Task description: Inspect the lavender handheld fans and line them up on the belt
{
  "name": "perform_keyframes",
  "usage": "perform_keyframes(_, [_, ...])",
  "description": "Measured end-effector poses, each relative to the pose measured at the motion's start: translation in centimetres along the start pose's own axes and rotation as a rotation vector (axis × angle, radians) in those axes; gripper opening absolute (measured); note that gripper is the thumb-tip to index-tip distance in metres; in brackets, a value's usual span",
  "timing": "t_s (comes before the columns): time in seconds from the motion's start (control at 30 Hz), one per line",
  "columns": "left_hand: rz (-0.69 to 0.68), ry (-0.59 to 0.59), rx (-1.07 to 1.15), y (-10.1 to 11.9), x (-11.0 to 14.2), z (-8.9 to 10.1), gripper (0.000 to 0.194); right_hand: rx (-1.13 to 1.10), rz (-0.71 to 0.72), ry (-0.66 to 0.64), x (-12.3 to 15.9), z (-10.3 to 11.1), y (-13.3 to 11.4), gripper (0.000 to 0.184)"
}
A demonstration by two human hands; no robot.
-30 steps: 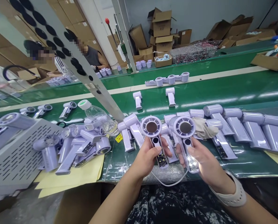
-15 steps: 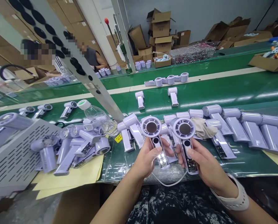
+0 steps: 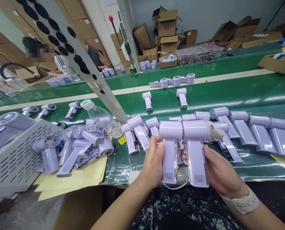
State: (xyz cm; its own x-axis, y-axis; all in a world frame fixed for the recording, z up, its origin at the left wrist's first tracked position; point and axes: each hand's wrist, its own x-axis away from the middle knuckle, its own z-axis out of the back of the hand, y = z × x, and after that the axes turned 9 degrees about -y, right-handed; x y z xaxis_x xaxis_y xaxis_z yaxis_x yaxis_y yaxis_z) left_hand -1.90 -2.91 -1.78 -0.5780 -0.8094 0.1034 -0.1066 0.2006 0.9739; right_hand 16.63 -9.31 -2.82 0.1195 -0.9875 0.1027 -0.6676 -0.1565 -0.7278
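Two lilac handheld fans stand side by side in front of me, heads up, their plain sides showing. My left hand (image 3: pixel 154 161) is closed around the handle of the left fan (image 3: pixel 170 156). Around the handle of the right fan (image 3: pixel 197 159), my right hand (image 3: pixel 216 167) is wrapped, with fingers partly hidden behind it. The two heads touch or nearly touch. A white cable (image 3: pixel 174 187) loops below the handles. Just behind them lie more lilac fans (image 3: pixel 139 132) and a beige cloth (image 3: pixel 215 134).
A row of fans (image 3: pixel 259 127) lines the bench at right; a heap of them (image 3: pixel 80 147) lies left beside a slotted grey box (image 3: pixel 25 153). A water bottle (image 3: pixel 99 116) leans near a slanted metal post (image 3: pixel 101 86). Fans (image 3: pixel 182 97) sit on the green belt. Two people work at far left.
Both held fans have turned from their round faces and exposed circuit sides to their plain lilac sides. My hands stay around the handles, roughly in the same place.
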Motion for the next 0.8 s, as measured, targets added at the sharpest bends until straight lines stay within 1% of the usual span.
perform_keyframes(0.07, [-0.047,-0.005,-0.026,0.4,0.6,-0.3,0.040,-0.024,0.001,-0.019,0.2,-0.2,-0.1,0.033])
perform_keyframes(0.13, [-0.078,-0.050,-0.004,0.8,0.9,-0.6,0.036,-0.024,0.014,-0.012,0.3,-0.4,-0.3,0.032])
perform_keyframes(0.2, [-0.089,-0.106,0.096,1.2,0.8,-0.7,0.038,-0.016,0.034,0.015,0.3,-0.5,-0.6,0.029])
perform_keyframes(0.23, [-0.086,-0.123,0.172,1.4,0.7,-0.7,0.042,-0.015,0.039,0.019,0.2,-0.6,-0.7,0.027])
perform_keyframes(0.27, [-0.072,-0.134,0.255,1.5,0.4,-0.7,0.048,-0.021,0.042,0.012,0.1,-0.7,-0.9,0.026])
perform_keyframes(0.33, [0.002,-0.164,0.394,1.5,-0.1,-0.7,0.059,-0.055,0.034,-0.036,-0.1,-1.1,-1.1,0.026])
perform_keyframes(0.4, [0.076,-0.194,0.470,1.5,-0.5,-0.7,0.061,-0.100,0.017,-0.094,-0.4,-1.7,-1.3,0.029])
perform_keyframes(0.47, [0.099,-0.194,0.488,1.5,-0.8,-0.8,0.057,-0.119,0.003,-0.113,-0.5,-2.1,-1.4,0.034])
perform_keyframes(0.53, [0.096,-0.129,0.494,1.6,-0.8,-0.7,0.052,-0.113,0.001,-0.107,-0.6,-2.4,-1.5,0.035])
perform_keyframes(0.6, [0.099,-0.094,0.502,1.9,-0.7,-0.6,0.046,-0.107,0.011,-0.101,-0.6,-2.3,-1.6,0.034])
perform_keyframes(0.67, [0.088,-0.111,0.488,2.2,-0.6,-0.3,0.040,-0.113,0.037,-0.101,-0.5,-2.0,-1.7,0.031])
perform_keyframes(0.73, [0.061,-0.147,0.436,2.4,-0.5,0.1,0.043,-0.106,0.058,-0.099,-0.5,-1.6,-1.9,0.030])
perform_keyframes(0.8, [0.036,-0.169,0.375,2.4,-0.5,0.4,0.045,-0.072,0.088,-0.058,-0.5,-1.2,-1.9,0.029])
